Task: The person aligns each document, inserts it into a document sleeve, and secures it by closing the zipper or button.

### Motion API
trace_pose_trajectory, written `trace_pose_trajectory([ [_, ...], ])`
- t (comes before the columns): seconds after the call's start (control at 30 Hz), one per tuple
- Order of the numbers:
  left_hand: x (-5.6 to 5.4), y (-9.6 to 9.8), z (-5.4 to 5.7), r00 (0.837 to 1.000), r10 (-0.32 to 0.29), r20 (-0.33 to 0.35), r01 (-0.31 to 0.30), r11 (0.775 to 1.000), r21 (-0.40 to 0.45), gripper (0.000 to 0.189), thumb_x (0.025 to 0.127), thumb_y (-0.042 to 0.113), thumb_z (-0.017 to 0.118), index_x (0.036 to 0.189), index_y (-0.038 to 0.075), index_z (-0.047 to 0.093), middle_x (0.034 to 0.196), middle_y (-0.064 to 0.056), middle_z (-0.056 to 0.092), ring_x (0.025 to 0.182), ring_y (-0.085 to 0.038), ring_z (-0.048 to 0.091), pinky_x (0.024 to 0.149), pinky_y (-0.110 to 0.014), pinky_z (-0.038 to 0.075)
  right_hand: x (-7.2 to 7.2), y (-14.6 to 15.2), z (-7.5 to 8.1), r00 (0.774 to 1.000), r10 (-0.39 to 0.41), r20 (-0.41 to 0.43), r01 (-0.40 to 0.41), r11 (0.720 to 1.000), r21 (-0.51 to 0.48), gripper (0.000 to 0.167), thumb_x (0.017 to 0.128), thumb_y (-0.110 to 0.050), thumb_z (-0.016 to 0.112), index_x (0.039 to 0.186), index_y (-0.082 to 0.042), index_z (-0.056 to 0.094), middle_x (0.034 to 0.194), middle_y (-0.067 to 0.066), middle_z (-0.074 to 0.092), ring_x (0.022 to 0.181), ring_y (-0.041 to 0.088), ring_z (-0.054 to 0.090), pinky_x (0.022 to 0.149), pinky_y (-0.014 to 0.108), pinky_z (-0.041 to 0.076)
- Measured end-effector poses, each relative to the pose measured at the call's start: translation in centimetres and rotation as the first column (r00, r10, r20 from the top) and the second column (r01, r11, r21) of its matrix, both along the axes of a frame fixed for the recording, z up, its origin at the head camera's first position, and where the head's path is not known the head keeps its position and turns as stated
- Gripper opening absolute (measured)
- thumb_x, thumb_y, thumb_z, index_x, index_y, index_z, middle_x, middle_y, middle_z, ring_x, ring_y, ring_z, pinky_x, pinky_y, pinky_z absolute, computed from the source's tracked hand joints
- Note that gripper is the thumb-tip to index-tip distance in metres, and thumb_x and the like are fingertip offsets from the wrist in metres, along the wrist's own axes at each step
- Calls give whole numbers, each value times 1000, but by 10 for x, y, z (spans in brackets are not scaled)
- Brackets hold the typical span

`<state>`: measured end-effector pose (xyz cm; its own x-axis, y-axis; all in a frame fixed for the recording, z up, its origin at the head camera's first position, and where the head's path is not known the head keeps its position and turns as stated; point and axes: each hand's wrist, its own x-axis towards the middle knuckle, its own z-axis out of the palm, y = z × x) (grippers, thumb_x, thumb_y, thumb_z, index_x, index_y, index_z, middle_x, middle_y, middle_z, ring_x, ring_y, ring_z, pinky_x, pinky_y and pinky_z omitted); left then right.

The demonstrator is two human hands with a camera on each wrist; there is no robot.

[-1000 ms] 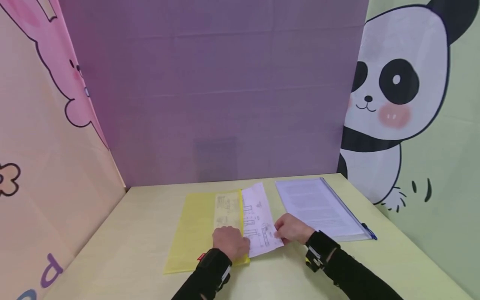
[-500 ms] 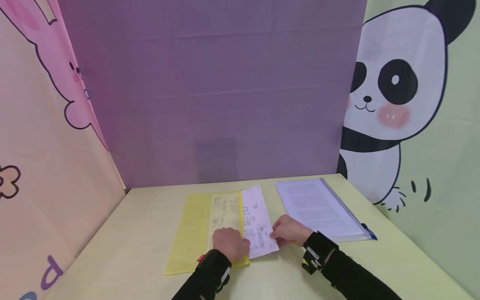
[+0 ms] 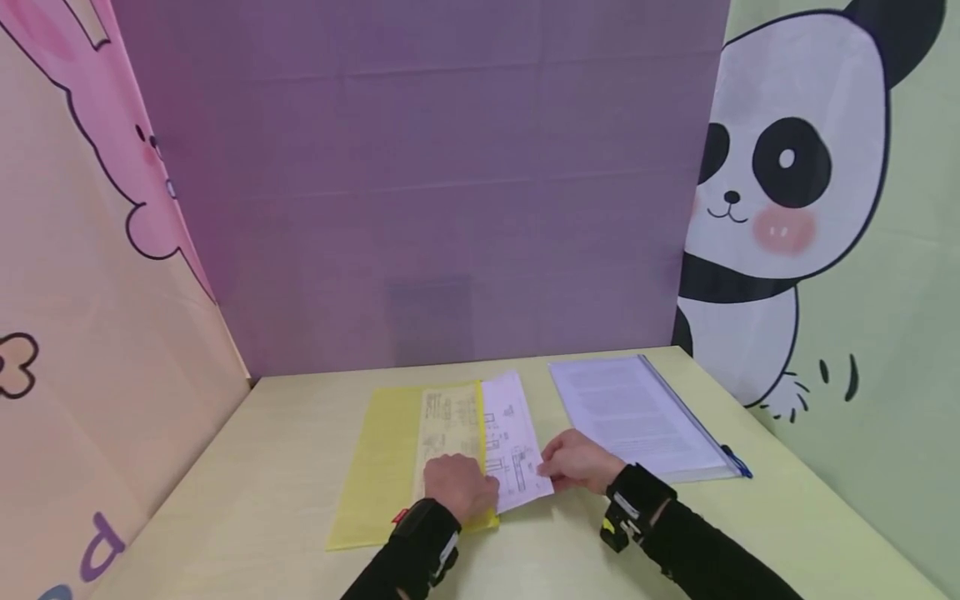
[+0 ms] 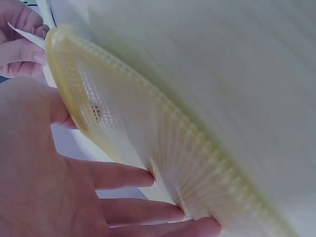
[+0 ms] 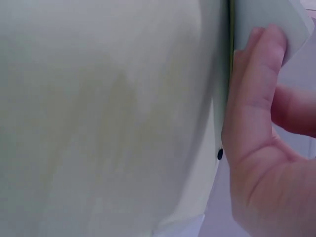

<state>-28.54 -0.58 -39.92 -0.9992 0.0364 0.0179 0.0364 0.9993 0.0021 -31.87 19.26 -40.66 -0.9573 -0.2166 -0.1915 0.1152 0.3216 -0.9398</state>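
A yellow mesh file pouch (image 3: 378,467) lies on the table, its open side toward the right. My left hand (image 3: 459,486) grips the pouch near its lower right edge; in the left wrist view the fingers press the mesh (image 4: 143,118) and the thumb goes behind the yellow rim. A white sheet (image 3: 512,429) printed with line drawings is partly inside the pouch, showing through the mesh, and partly sticking out on the right. My right hand (image 3: 581,462) pinches the lower right corner of that sheet. In the right wrist view, fingers (image 5: 261,84) lie against the paper (image 5: 252,17).
A clear document folder (image 3: 637,417) holding printed pages lies to the right, with a dark slider strip and a blue pull at its lower corner. A purple wall (image 3: 450,183) stands behind the pale table (image 3: 247,500). A panda picture (image 3: 795,150) covers the right wall.
The right hand has moved slightly left with the sheet, so more of the sheet is inside the pouch. The left hand has stayed in place on the pouch.
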Motion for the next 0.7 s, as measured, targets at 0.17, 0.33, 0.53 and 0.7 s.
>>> trace_pose_trajectory([
  [0.17,-2,0,0,1000,-8,-3,8,1000,17,49,94,46,53,64,8,58,64,-8,54,62,-24,52,65,-37,47,-1,-9,-4,1000,-26,-17,26,999,31,8,88,12,67,91,9,61,88,16,68,76,25,69,69,38,61],
  [0.33,-2,0,3,1000,-14,12,14,999,33,47,94,46,54,66,9,58,64,-7,54,63,-24,52,68,-38,48,-1,-18,-6,999,-23,-31,25,997,67,7,87,11,67,90,8,62,88,14,68,74,22,68,67,37,61],
  [0.53,-1,1,4,1000,-22,14,21,999,45,45,93,44,54,66,9,60,63,-6,54,62,-23,51,67,-38,47,-1,-31,-10,999,-18,-34,22,993,120,8,87,9,69,87,6,62,84,11,66,72,20,67,64,36,61],
  [0.7,0,0,3,999,-32,7,32,999,24,48,95,45,53,62,10,57,60,-4,51,58,-21,50,63,-36,46,-2,-38,-10,999,-2,-54,8,993,122,9,86,11,69,84,6,62,80,10,68,70,20,68,62,35,61],
])
